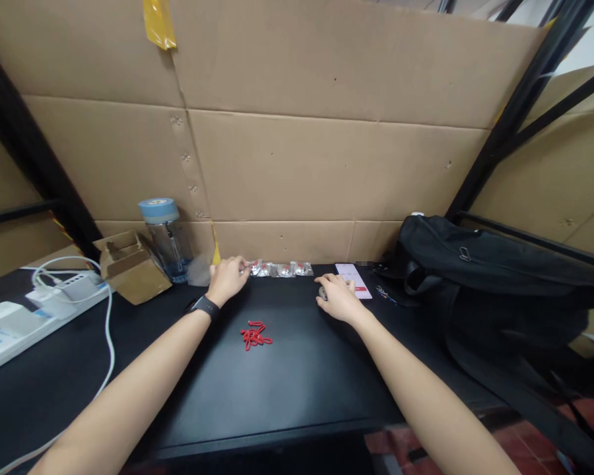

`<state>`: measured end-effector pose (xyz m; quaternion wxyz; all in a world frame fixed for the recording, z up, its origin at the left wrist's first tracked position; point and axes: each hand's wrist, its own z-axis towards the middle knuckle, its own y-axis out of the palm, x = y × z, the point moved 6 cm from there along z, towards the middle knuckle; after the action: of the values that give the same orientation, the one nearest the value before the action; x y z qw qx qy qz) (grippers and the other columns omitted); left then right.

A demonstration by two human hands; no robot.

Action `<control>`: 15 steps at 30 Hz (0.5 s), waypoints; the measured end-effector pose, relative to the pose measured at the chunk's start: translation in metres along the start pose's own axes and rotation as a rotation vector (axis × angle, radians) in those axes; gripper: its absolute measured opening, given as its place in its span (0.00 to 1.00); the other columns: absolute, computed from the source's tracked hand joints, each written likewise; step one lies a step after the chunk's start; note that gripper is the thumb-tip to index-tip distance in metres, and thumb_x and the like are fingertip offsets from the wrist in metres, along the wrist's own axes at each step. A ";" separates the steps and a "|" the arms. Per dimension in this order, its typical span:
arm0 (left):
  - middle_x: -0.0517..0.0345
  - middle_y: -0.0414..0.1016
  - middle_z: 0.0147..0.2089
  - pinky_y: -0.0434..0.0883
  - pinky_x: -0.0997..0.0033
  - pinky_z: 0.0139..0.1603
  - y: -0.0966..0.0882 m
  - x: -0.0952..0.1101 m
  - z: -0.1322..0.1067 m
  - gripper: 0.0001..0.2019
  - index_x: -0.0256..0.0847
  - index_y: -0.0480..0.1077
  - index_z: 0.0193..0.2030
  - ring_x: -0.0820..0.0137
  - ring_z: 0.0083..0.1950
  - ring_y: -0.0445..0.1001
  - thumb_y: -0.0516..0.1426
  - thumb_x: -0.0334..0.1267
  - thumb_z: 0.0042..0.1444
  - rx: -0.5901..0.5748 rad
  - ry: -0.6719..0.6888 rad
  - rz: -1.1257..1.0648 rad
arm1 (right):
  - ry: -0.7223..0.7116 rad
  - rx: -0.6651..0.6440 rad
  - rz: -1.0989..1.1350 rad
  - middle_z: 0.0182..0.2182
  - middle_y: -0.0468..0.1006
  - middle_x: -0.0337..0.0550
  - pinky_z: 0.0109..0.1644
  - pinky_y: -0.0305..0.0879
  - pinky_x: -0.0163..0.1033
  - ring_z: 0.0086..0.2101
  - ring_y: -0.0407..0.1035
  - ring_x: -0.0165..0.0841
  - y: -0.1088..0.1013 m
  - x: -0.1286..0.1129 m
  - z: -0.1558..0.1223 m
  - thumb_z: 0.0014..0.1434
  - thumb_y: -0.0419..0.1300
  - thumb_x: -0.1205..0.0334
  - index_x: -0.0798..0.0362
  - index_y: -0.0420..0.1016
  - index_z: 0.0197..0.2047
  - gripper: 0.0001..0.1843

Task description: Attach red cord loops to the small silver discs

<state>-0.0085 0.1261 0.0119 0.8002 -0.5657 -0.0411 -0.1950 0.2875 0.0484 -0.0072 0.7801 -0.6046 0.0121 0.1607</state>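
Note:
My left hand (226, 280), wearing a dark wristband, reaches to the left end of a row of small clear packets (286, 270). Its fingers are bent and closed on the leftmost packet, mostly hidden behind them. The packets hold silvery pieces with touches of red. My right hand (337, 297) is curled over a small greyish round object (322, 292), whose kind I cannot make out, on the black table. Just beyond that hand lies a phone (355, 277) with a lit screen. Nearer me, between my forearms, is a small heap of red cord loops (255, 335).
At left stand a blue-lidded bottle (167, 241), an open cardboard box (131, 267) and a white power strip (39, 313) with cables. A black bag (499, 284) fills the right side. A cardboard wall (297, 165) closes off the back.

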 end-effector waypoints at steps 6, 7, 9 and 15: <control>0.62 0.83 0.42 0.62 0.69 0.52 -0.004 0.042 -0.054 0.09 0.49 0.78 0.38 0.66 0.44 0.77 0.59 0.47 0.58 -0.582 0.504 -0.151 | 0.051 -0.096 -0.029 0.49 0.78 0.53 0.54 0.55 0.55 0.51 0.69 0.48 0.005 0.008 0.003 0.62 0.57 0.67 0.50 0.72 0.56 0.18; 0.62 0.82 0.42 0.61 0.68 0.53 -0.006 0.043 -0.060 0.08 0.50 0.78 0.38 0.66 0.45 0.77 0.60 0.47 0.57 -0.573 0.502 -0.139 | 0.058 -0.103 -0.019 0.49 0.78 0.53 0.54 0.56 0.54 0.51 0.70 0.48 0.005 0.008 0.003 0.62 0.58 0.67 0.50 0.72 0.56 0.18; 0.61 0.82 0.42 0.60 0.67 0.53 -0.007 0.042 -0.068 0.07 0.49 0.78 0.38 0.65 0.46 0.76 0.60 0.46 0.57 -0.536 0.488 -0.134 | 0.074 -0.106 0.008 0.50 0.78 0.54 0.53 0.57 0.51 0.52 0.70 0.48 0.002 0.010 0.003 0.61 0.60 0.66 0.51 0.71 0.57 0.20; 0.61 0.82 0.38 0.57 0.64 0.53 0.003 0.040 -0.071 0.04 0.49 0.77 0.35 0.65 0.43 0.76 0.60 0.41 0.56 -0.473 0.459 -0.129 | 0.087 -0.103 0.019 0.45 0.81 0.49 0.46 0.61 0.43 0.45 0.75 0.43 -0.005 0.015 -0.001 0.58 0.61 0.66 0.50 0.73 0.52 0.18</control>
<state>0.0185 0.0506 -0.0050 0.6212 -0.6732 0.1509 -0.3716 0.3034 0.0504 -0.0061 0.7451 -0.6502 0.0436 0.1421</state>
